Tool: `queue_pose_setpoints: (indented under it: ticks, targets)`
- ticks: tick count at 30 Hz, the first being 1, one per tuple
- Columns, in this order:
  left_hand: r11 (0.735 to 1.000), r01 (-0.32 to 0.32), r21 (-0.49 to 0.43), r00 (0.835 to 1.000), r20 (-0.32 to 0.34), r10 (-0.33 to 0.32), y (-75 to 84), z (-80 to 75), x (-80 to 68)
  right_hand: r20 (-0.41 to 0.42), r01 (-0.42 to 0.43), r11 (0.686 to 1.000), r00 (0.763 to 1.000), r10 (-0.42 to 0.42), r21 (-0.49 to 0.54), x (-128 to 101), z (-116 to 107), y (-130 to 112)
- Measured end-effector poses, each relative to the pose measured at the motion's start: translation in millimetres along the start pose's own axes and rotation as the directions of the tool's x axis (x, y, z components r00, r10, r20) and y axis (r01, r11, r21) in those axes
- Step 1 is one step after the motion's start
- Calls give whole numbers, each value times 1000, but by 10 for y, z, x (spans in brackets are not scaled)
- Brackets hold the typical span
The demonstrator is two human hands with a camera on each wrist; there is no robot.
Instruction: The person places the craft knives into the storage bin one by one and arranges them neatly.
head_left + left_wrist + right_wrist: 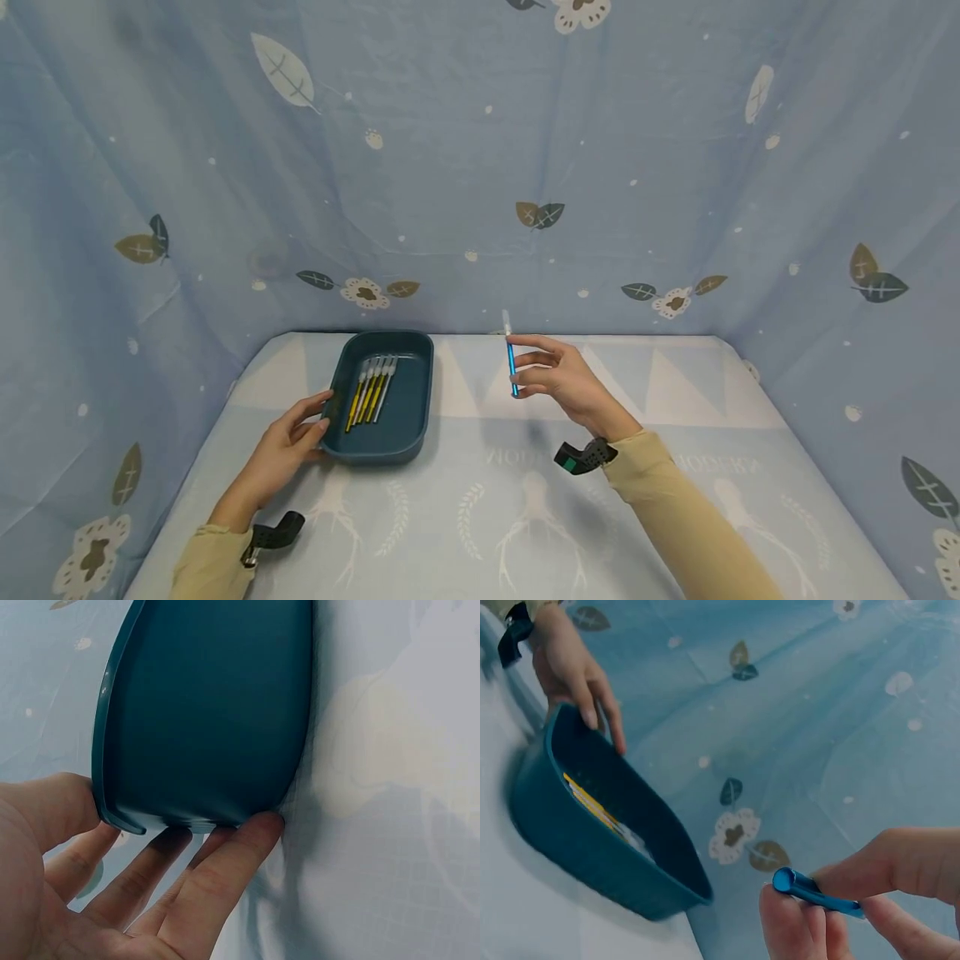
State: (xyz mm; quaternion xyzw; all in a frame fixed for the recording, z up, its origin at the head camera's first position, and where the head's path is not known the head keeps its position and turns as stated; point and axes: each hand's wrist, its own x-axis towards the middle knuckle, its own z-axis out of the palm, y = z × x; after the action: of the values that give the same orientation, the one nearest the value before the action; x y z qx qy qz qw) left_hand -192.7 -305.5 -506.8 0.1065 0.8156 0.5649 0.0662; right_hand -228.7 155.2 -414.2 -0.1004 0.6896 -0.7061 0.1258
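Dark teal tray (411,433) sits on the cloth-covered table (675,517), left of centre. Several yellow pens (369,398) already lie inside it, side by side, pale capped ends toward the far wall; exact count hard to read from the head view, four or five.

One blue pen (512,367) is outside the tray, held in the air to the right of it and above the table. No other loose pens visible on the table, so judged: most of the set is in, this one is left to go in.

Right hand (558,379): thumb and fingers pinch the blue pen near its middle, remaining fingers loosely bent. Left hand (288,442): fingers extended along the tray's near-left outer wall, thumb over the rim, steadying it; the left wrist view shows the fingertips (255,829) pressed against the wall.

Blue pen orientation: long axis close to upright, tilted slightly, clear cap end up and blue end down. Tray pens run lengthwise along the tray, nearly flat.
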Motion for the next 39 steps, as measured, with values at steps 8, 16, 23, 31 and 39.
queue_pose_setpoints:
  ticks: [8, 16, 23, 31, 39]
  targets:
    - [1000, 10, -9, 1000, -9, -10, 8, -13, 5, 35, -10, 998, 999, 8, 55, 260, 420, 98]
    - [1000, 17, -17, 1000, -14, -17, -10, -5, 30, 53, -58, 994, 997, 54, 91, 436, 743, 113]
    - [1000, 2, -22, 1000, -10, -2, -24, -6, 23, 105, -87, 989, 992, 74, 121, 630, 1056, 105]
    - [1000, 0, -17, 1000, -14, 0, -35, -5, 18, 151, -106, 987, 985, 86, 125, 802, 1383, 199]
    - [1000, -2, -11, 1000, -16, 2, -23, -15, 24, 112, -133, 982, 987, 119, 134, 953, 1617, 320]
